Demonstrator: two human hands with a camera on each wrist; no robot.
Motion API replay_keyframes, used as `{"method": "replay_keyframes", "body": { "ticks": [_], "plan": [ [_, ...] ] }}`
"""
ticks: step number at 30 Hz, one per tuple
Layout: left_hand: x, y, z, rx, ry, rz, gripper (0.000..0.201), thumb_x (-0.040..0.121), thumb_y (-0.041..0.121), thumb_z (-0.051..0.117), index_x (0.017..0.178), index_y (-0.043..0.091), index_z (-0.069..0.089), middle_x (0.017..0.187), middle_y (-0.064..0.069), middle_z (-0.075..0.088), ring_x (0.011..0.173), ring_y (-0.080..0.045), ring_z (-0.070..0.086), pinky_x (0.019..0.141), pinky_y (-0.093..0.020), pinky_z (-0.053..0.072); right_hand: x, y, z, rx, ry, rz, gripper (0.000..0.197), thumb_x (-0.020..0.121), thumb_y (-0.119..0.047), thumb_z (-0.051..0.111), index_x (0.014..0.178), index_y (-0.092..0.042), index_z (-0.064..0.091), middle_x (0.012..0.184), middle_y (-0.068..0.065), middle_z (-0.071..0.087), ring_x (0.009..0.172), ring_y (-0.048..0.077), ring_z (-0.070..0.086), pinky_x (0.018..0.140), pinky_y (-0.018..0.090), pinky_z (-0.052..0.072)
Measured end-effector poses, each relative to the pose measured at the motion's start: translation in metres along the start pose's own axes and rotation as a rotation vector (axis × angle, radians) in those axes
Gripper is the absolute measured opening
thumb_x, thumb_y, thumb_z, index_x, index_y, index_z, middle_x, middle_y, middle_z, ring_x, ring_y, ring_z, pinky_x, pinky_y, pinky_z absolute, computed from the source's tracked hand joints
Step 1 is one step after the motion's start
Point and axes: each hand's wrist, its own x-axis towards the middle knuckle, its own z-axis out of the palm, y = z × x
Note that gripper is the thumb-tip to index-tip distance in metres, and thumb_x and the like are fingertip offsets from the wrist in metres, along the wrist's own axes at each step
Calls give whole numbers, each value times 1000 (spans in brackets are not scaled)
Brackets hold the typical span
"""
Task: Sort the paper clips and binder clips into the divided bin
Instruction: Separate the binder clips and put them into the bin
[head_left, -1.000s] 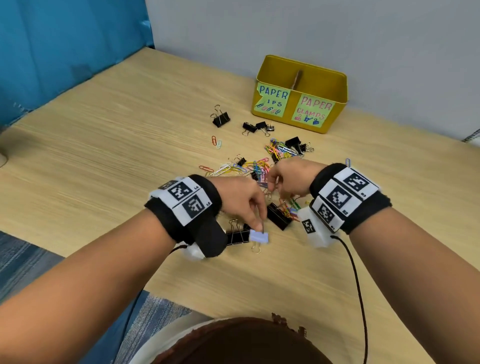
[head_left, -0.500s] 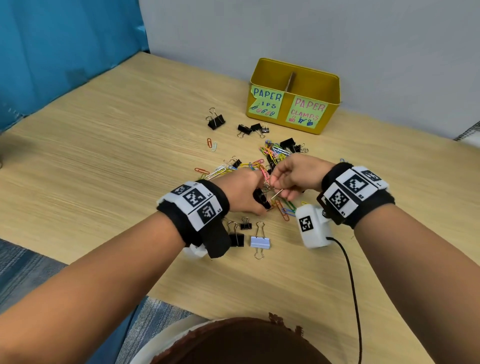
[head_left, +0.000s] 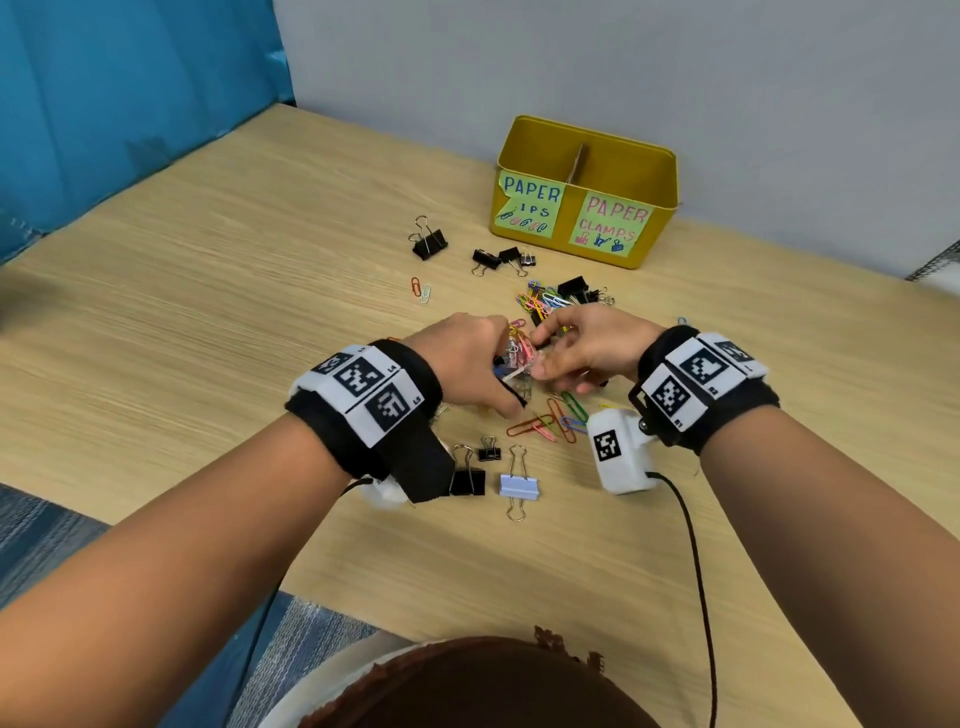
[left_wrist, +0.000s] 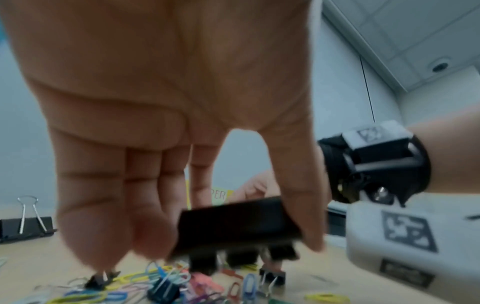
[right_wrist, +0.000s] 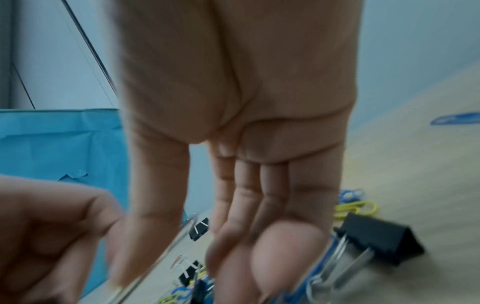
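My left hand (head_left: 506, 374) grips a large black binder clip (left_wrist: 233, 222) between thumb and fingers, lifted just above the pile. My right hand (head_left: 543, 356) meets it from the right. Its thumb (right_wrist: 155, 205) and fingers pinch a silver wire handle (right_wrist: 161, 253) at that clip, with pink paper clips (head_left: 519, 353) tangled between the hands. The yellow divided bin (head_left: 665, 208) stands at the back, labelled for paper clips on the left and paper clamps on the right. Its inside is hidden from here.
Loose paper clips (head_left: 550, 423) lie under my right wrist and a colourful pile (head_left: 545, 304) lies beyond the hands. A pale blue binder clip (head_left: 518, 486) and black ones (head_left: 467, 480) lie near my left wrist. More black ones (head_left: 428, 243) lie before the bin.
My left hand left the pale blue clip and moved forward to the pile, where it took hold of the large black binder clip. The right hand closed in on it and both rose slightly.
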Motion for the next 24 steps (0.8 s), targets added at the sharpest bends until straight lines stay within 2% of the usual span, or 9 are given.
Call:
{"method": "replay_keyframes", "body": {
  "ticks": [2,5,8,10,13,16,19,22,24],
  "plan": [
    [-4,7,3,38,-118,56,62,67,47,76,114,13,53,89,1,54,84,-18,50,60,-27,39,-1,1,-4,-146,-113,33,36,76,-5,73,106,-16,55,71,0,62,46,5,59,46,20,47],
    [-7,18,19,101,-225,170,64,69,50,75,117,12,55,104,-5,62,90,-19,55,75,-27,44,-1,-1,-4,-251,-210,68,20,79,-4,69,87,-20,59,73,3,62,50,7,62,47,18,48],
    [-7,19,26,94,-267,195,63,72,49,73,121,12,57,100,-4,63,91,-19,57,80,-27,47,0,-2,3,-334,-280,120,17,84,-2,62,81,-18,64,70,5,66,46,4,65,41,13,47],
    [-5,11,21,43,-233,161,51,78,42,69,120,14,61,107,-6,66,97,-19,60,86,-27,47,0,-2,11,-416,-365,149,18,86,0,58,83,-16,66,73,5,67,46,4,65,39,12,45],
    [0,-10,6,-28,-70,55,32,85,29,64,112,12,65,111,-5,65,92,-16,55,83,-25,44,3,-2,18,-368,-365,150,17,88,2,54,91,-11,65,73,7,62,43,5,61,38,13,45],
    [2,-39,-6,48,9,-72,26,80,21,69,104,12,65,105,-6,65,87,-19,55,77,-25,43,10,-8,17,-317,-199,23,18,90,-2,54,99,-15,60,70,3,58,52,9,54,45,20,45],
    [-4,-64,-5,75,-128,-166,23,69,25,79,84,15,66,86,-7,68,72,-19,55,66,-23,43,11,-12,9,-327,-74,-54,18,90,-2,52,84,-16,59,66,3,57,53,12,51,42,17,40],
    [-13,-74,5,-45,-330,-203,25,63,22,84,71,16,62,71,-8,66,51,-15,52,52,-20,42,6,-11,7,-382,-203,35,20,89,-2,54,78,-18,62,67,3,59,55,13,55,42,16,42],
    [-16,-77,10,-77,-377,-228,26,62,18,85,66,17,59,66,-7,64,45,-13,51,49,-20,42,6,-10,14,-389,-302,89,20,88,-1,55,81,-17,65,71,4,60,58,14,56,41,15,45]
  ]
}}
